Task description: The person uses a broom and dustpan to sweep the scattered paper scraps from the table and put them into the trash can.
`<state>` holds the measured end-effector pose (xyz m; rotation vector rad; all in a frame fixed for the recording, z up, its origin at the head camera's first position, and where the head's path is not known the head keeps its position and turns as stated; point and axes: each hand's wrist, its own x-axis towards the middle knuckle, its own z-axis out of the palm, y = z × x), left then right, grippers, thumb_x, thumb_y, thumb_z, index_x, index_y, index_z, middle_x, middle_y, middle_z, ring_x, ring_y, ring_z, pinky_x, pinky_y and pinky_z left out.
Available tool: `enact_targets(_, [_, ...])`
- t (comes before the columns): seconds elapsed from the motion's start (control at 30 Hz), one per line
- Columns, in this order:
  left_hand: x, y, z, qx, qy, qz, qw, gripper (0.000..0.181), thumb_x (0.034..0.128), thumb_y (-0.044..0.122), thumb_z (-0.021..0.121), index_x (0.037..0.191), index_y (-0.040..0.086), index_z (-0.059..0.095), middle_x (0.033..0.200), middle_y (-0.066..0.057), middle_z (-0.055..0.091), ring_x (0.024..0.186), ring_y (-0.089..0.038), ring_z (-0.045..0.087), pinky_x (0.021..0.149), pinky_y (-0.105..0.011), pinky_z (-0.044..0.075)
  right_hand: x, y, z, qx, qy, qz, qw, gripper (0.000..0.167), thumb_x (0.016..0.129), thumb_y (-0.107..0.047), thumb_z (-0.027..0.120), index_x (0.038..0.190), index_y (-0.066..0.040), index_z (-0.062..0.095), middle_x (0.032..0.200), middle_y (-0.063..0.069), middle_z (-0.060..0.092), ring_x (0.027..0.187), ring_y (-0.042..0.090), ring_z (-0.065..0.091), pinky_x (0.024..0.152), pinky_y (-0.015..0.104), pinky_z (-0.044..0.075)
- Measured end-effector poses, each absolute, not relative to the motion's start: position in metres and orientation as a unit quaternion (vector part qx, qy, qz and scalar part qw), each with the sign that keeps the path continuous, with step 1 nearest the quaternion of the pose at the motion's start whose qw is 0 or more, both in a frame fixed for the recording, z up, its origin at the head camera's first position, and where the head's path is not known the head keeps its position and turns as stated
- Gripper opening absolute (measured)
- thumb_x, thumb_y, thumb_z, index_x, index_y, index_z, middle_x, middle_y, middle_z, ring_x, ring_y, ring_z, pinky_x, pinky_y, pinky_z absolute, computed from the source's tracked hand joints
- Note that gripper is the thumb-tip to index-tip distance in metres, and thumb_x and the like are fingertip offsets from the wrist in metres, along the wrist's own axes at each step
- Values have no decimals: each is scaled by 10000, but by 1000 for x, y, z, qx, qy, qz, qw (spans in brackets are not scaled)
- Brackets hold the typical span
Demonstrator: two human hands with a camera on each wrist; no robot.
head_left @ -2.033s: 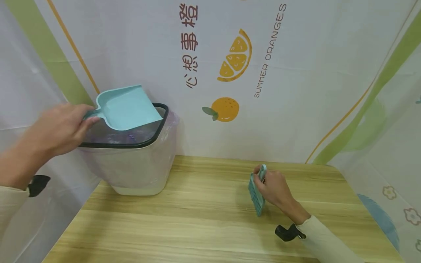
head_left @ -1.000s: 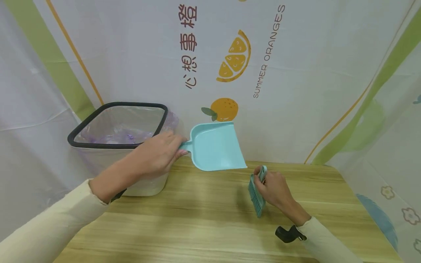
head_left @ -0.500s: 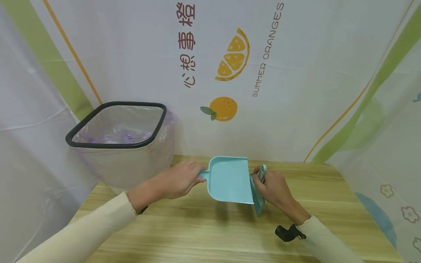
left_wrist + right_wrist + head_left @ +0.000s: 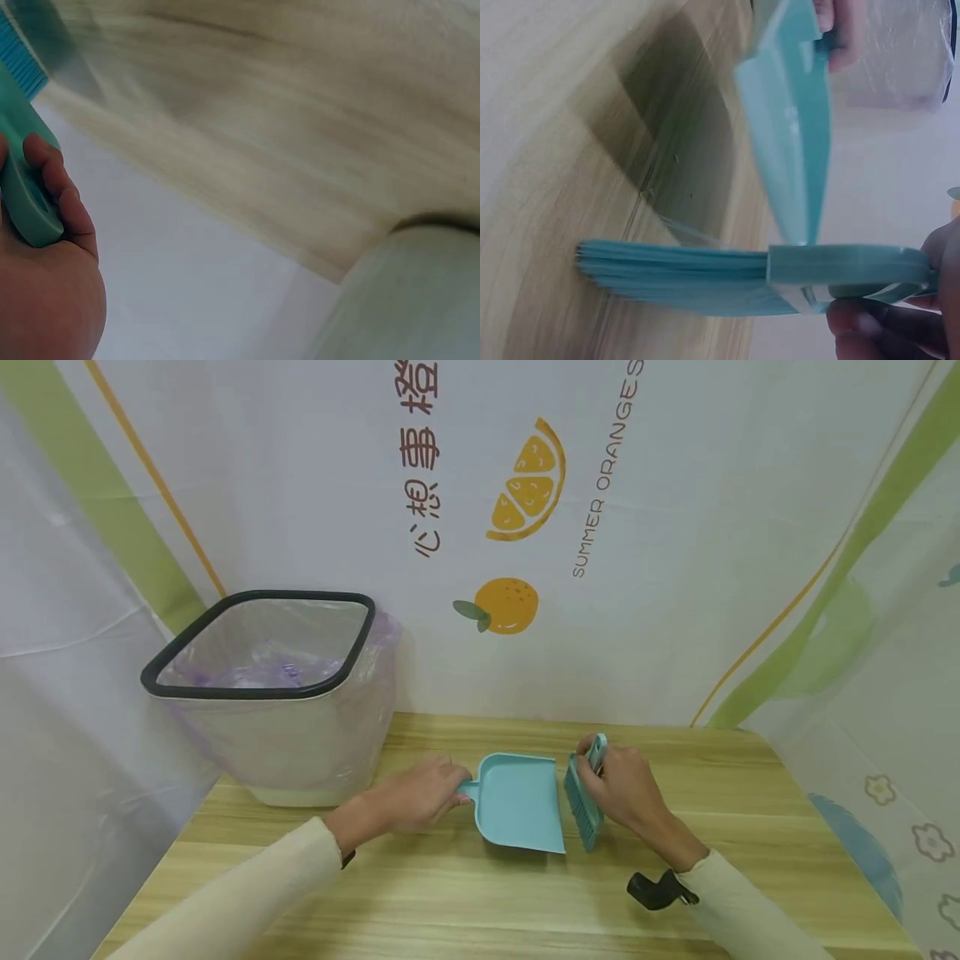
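Observation:
My left hand [image 4: 420,793] grips the handle of a light-blue dustpan [image 4: 519,800]. The pan's straight lip faces right, just left of the brush; its shadow on the table in the right wrist view suggests a small gap beneath. My right hand [image 4: 628,783] holds a teal hand brush [image 4: 587,802] upright, bristles [image 4: 667,274] down on the wood. In the right wrist view the dustpan [image 4: 787,127] stands beyond the brush. At the left wrist view's edge, curled fingers wrap a teal handle [image 4: 26,206], with blue bristles [image 4: 21,64] above; the rest is cut off.
A white bin [image 4: 330,735] with a black rim and a clear purple-tinted liner stands at the table's back left. Tiny specks lie on the wooden table [image 4: 420,893] near the bristles. A printed curtain [image 4: 660,635] hangs behind the table and along its sides.
My left hand has carried the dustpan from above the bin rightward and down to the table beside the brush. The right hand and brush have stayed nearly still.

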<state>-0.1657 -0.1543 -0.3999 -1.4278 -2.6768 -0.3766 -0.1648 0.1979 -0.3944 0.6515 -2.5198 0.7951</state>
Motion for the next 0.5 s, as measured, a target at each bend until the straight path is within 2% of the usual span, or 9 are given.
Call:
enact_targets(0.27, [-172,-151,-419,-464,-877,-126,17,214,1147,186,599,1235,-8,624,973,10,591,882,-161,492,848,-348,485,-162,203,-394,223,-910,284,206,157,1059,-93,638,1055,-16,775,653,-53,631,521,37,455,472,267,377])
enact_targets(0.5, [-173,-148,-426,-456,-882,-121,-1,232,1160,208,578,1249,0,629,971,17,595,875,-156,486,830,-328,477,-158,207,-391,206,-906,302,212,145,1061,-101,647,1060,-30,774,686,-20,678,528,56,482,471,278,400])
